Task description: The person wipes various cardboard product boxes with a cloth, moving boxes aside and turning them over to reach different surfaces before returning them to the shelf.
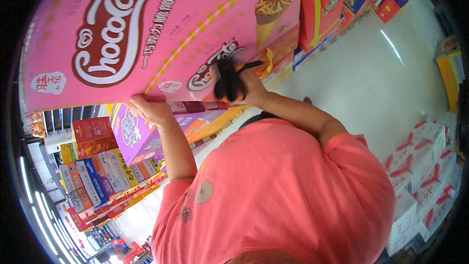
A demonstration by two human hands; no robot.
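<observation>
A large pink cardboard carton, printed with cones and lettering, fills the upper part of the view. My left hand grips its near edge, some of the fingers hidden from sight. My right hand is closed around a blurred black object with a thin dark strip sticking out. The blur leaves its kind unclear. It lies in front of the carton's narrower printed face, and I cannot tell whether it touches. Bits of orange and yellow show close to this hand.
Purple cartons stand below and left of the pink one, beside more stacked boxes. Red boxes continue the row at upper right. Across the pale floor, white cartons with red marks are piled.
</observation>
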